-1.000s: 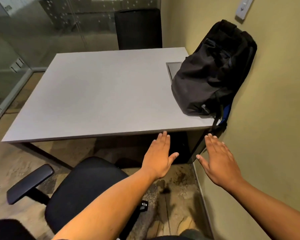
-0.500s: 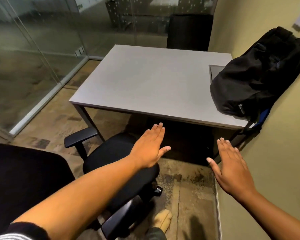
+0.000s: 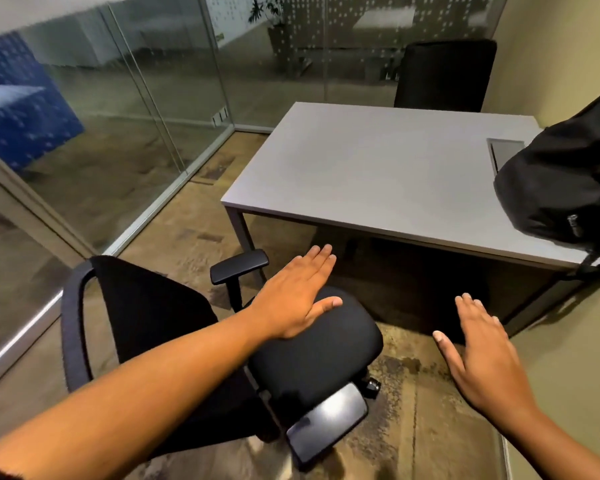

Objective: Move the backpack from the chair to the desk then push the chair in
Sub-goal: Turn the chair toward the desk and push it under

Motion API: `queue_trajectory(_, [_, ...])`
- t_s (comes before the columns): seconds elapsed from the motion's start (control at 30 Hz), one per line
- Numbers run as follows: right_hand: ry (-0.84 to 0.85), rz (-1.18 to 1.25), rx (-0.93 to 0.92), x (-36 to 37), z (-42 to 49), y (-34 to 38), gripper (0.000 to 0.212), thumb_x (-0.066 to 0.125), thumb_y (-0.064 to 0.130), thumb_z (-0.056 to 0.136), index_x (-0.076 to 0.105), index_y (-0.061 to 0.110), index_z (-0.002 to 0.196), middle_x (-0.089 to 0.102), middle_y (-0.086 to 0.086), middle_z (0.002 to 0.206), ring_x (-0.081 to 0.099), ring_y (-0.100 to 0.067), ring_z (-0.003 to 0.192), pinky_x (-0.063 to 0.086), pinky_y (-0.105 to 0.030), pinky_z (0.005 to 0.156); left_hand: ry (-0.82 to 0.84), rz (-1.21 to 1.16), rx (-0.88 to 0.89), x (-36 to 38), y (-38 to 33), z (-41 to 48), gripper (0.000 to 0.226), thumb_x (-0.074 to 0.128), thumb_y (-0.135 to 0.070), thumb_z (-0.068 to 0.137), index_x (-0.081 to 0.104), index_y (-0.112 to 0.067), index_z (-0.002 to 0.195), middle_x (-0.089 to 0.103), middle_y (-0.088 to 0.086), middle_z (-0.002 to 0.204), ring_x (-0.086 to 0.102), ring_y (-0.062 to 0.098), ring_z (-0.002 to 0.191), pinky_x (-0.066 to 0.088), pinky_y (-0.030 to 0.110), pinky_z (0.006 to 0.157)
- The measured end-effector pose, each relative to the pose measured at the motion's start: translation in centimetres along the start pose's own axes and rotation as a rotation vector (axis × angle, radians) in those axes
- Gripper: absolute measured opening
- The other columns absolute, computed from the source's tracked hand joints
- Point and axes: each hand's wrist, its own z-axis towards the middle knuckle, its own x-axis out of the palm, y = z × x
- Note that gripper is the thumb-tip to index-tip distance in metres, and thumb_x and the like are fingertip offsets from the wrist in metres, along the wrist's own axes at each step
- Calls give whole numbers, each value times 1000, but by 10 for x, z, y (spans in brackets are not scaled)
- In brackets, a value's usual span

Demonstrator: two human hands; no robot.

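Observation:
The black backpack (image 3: 565, 181) stands on the right end of the grey desk (image 3: 378, 174), leaning against the wall, a strap hanging over the desk's front edge. The black office chair (image 3: 312, 344) sits on the floor in front of the desk, pulled out, its mesh back at the lower left and both armrests visible. My left hand (image 3: 291, 296) is flat, fingers together, above the seat's left side; I cannot tell whether it touches. My right hand (image 3: 482, 351) hovers open over the floor to the right of the seat, holding nothing.
A second black chair (image 3: 444, 76) stands behind the desk. Glass partitions (image 3: 146, 109) run along the left and back. The yellowish wall (image 3: 568, 358) is close on the right. A cable hatch (image 3: 504, 152) is set in the desk beside the backpack.
My view has swung left, so the desk and backpack shifted right and the whole chair came into view. My left hand now lies over the seat; both hands stay open.

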Motion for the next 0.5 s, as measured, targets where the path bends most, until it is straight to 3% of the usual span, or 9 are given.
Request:
queue_trajectory(0.17, [50, 36, 78, 37, -29, 63, 76, 37, 57, 88, 29, 14, 150, 29, -6, 158, 21, -21, 148, 15, -39, 120, 56, -5, -51, -14, 68, -50, 80, 14, -65, 92, 0, -17, 153, -8, -1, 161, -12, 11, 146, -2, 29, 119])
queue_trajectory(0.3, [77, 43, 95, 54, -44, 106, 73, 41, 53, 89, 32, 14, 149, 31, -6, 158, 22, -21, 148, 20, -43, 120, 77, -32, -1, -25, 116, -88, 74, 19, -63, 91, 9, -24, 153, -4, -4, 160, -9, 11, 147, -2, 30, 119])
queue_trajectory(0.5, [78, 123, 88, 58, -61, 150, 74, 39, 57, 87, 29, 20, 151, 26, 1, 159, 14, -10, 147, 16, -39, 121, 55, -75, -125, -32, 165, -136, 78, 22, -64, 91, 3, -21, 153, -2, -6, 161, -10, 6, 146, -4, 22, 116])
